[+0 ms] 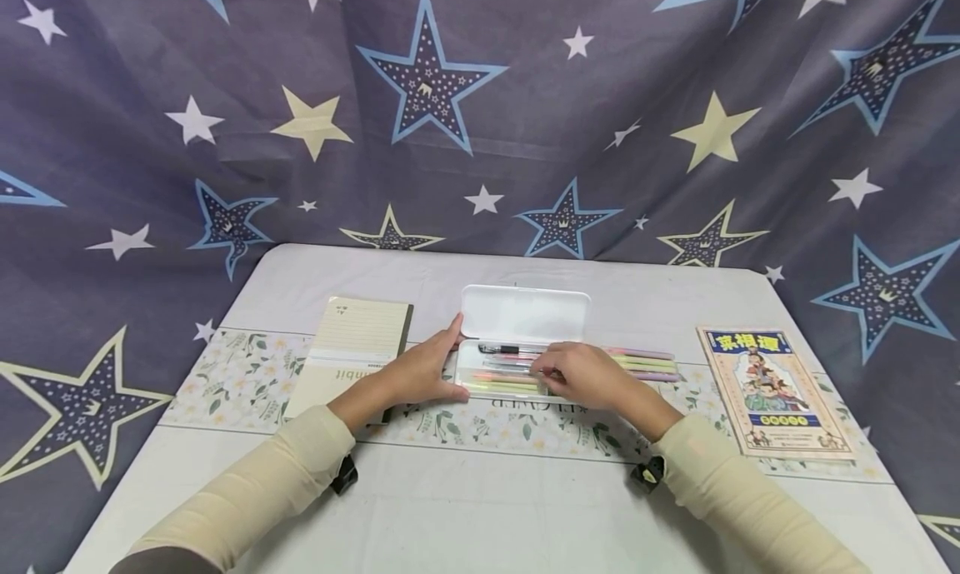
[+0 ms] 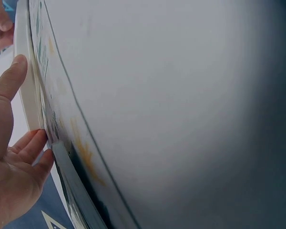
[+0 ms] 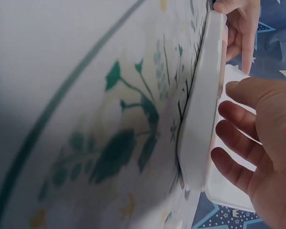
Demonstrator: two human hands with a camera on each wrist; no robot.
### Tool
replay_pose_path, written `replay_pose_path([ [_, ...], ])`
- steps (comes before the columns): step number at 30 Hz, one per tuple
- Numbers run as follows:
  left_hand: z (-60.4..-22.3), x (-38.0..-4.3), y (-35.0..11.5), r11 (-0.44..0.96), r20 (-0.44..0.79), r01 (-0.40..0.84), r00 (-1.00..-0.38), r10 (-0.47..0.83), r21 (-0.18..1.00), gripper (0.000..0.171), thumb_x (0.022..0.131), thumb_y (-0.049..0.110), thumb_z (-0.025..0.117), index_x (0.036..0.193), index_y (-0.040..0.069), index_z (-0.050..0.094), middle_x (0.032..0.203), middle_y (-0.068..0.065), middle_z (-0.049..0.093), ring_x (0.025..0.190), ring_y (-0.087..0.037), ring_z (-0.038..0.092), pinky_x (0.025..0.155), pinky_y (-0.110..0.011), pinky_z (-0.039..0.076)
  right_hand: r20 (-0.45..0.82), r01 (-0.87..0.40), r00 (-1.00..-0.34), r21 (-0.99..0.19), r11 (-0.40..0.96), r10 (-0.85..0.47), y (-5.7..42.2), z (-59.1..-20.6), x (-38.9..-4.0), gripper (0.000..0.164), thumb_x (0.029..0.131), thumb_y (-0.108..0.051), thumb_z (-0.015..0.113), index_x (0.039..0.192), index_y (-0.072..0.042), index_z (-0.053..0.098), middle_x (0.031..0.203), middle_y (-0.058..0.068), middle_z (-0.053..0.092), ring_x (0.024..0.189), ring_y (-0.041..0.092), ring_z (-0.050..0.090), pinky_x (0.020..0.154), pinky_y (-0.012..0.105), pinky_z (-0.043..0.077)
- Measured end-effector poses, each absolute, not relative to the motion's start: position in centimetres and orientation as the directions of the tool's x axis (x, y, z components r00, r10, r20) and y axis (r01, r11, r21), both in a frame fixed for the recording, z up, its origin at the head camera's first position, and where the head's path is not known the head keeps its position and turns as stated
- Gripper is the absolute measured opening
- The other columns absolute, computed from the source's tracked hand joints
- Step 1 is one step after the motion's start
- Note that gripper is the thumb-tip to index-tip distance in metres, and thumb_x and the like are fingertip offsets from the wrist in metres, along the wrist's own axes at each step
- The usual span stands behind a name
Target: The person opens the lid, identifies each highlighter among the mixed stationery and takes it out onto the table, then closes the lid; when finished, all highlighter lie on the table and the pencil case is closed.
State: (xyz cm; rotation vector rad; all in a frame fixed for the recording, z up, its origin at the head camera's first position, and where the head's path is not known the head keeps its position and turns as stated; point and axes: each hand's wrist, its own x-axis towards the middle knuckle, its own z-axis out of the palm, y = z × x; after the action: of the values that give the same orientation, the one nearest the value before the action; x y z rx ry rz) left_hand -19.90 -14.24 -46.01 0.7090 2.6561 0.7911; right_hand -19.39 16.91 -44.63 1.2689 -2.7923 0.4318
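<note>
A white pencil case (image 1: 525, 314) lies with its lid tipped back on the table. Inside its tray are a black-gripped clear pen (image 1: 501, 349) and several yellow and pink pens (image 1: 498, 382). My left hand (image 1: 423, 370) holds the tray's left end, thumb at the front edge and fingers toward the back corner. Over the tray's right part, my right hand (image 1: 585, 376) has its fingers bent down at the pens. The right wrist view shows that hand's fingers (image 3: 238, 143) loosely bent and spread, with no pen visible in them. More coloured pens (image 1: 645, 364) show right of the case.
A cream notebook (image 1: 352, 341) lies at the left, partly behind my left forearm. At the right is a book with an illustrated cover (image 1: 772, 391). A floral strip (image 1: 480, 424) crosses the white table (image 1: 495, 507), and a star-patterned curtain (image 1: 525, 157) hangs behind.
</note>
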Motion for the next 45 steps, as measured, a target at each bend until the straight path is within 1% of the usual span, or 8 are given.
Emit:
replay_pose_path([
  [10,-46.2,-20.0,-14.3,0.734,-0.121,0.383,-0.839,0.530,0.561,0.136,0.077,0.053,0.086,0.164,0.008,-0.008,0.156,-0.009,0.045,0.149,-0.027,0.040,0.123,-0.046,0.033,0.105,-0.732,-0.672,-0.246,0.636,-0.733,16.0,-44.7,-19.2,0.014,0.095,-0.021,0.073,0.108,-0.023,0.078,0.097,-0.007,0.073,0.070,0.000,0.053,0.061,0.018,0.046],
  [17,-46.3,-20.0,-14.4,0.729,-0.116,0.387,-0.837,0.535,0.564,0.135,0.078,0.053,0.086,0.164,0.008,-0.008,0.157,-0.010,0.044,0.150,-0.027,0.039,0.124,-0.046,0.033,0.116,-0.748,-0.654,-0.245,0.617,-0.747,15.7,-44.8,-19.1,0.013,0.094,-0.020,0.074,0.106,-0.023,0.078,0.091,-0.007,0.071,0.067,0.000,0.050,0.058,0.017,0.043],
  [22,-46.3,-20.0,-14.5,0.732,-0.116,0.387,-0.838,0.533,0.561,0.135,0.078,0.053,0.085,0.164,0.009,-0.009,0.158,-0.010,0.043,0.151,-0.028,0.038,0.124,-0.046,0.033,0.108,-0.747,-0.656,-0.237,0.622,-0.747,15.6,-44.8,-19.2,0.013,0.093,-0.020,0.074,0.105,-0.023,0.079,0.091,-0.008,0.071,0.068,0.000,0.050,0.059,0.018,0.043],
  [29,-46.3,-20.0,-14.4,0.727,-0.122,0.380,-0.837,0.533,0.572,0.136,0.078,0.052,0.086,0.164,0.011,-0.010,0.155,-0.008,0.046,0.148,-0.026,0.041,0.123,-0.046,0.033,0.131,-0.750,-0.656,-0.224,0.622,-0.743,15.7,-44.6,-19.0,0.014,0.093,-0.019,0.075,0.106,-0.022,0.079,0.092,-0.008,0.071,0.069,0.000,0.051,0.059,0.017,0.044],
  [35,-46.2,-19.9,-14.4,0.727,-0.125,0.380,-0.836,0.534,0.572,0.135,0.078,0.052,0.085,0.164,0.012,-0.011,0.154,-0.008,0.046,0.147,-0.026,0.042,0.123,-0.046,0.034,0.177,-0.752,-0.658,-0.208,0.626,-0.732,16.3,-44.7,-19.0,0.015,0.093,-0.019,0.074,0.107,-0.022,0.079,0.094,-0.008,0.072,0.075,0.004,0.059,0.065,0.022,0.051],
  [41,-46.2,-19.9,-14.4,0.729,-0.122,0.384,-0.836,0.535,0.566,0.135,0.078,0.052,0.085,0.164,0.011,-0.010,0.154,-0.009,0.047,0.146,-0.027,0.044,0.122,-0.046,0.036,0.235,-0.774,-0.633,-0.179,0.608,-0.737,17.5,-44.6,-19.2,0.019,0.091,-0.015,0.076,0.109,-0.020,0.080,0.100,-0.003,0.075,0.087,0.013,0.069,0.074,0.031,0.058],
  [42,-46.2,-19.9,-14.4,0.730,-0.122,0.386,-0.835,0.536,0.564,0.135,0.078,0.052,0.085,0.164,0.011,-0.010,0.154,-0.009,0.047,0.146,-0.027,0.044,0.122,-0.046,0.036,0.242,-0.774,-0.632,-0.174,0.608,-0.736,17.7,-44.6,-19.2,0.020,0.090,-0.015,0.077,0.109,-0.019,0.080,0.100,-0.002,0.075,0.088,0.014,0.069,0.074,0.031,0.058],
  [45,-46.2,-19.9,-14.4,0.730,-0.121,0.388,-0.835,0.537,0.562,0.135,0.078,0.053,0.085,0.164,0.011,-0.010,0.154,-0.010,0.047,0.146,-0.027,0.044,0.122,-0.046,0.035,0.241,-0.766,-0.643,-0.180,0.617,-0.727,18.6,-44.5,-19.3,0.021,0.089,-0.016,0.078,0.110,-0.019,0.080,0.096,-0.001,0.074,0.079,0.013,0.064,0.069,0.029,0.054],
])
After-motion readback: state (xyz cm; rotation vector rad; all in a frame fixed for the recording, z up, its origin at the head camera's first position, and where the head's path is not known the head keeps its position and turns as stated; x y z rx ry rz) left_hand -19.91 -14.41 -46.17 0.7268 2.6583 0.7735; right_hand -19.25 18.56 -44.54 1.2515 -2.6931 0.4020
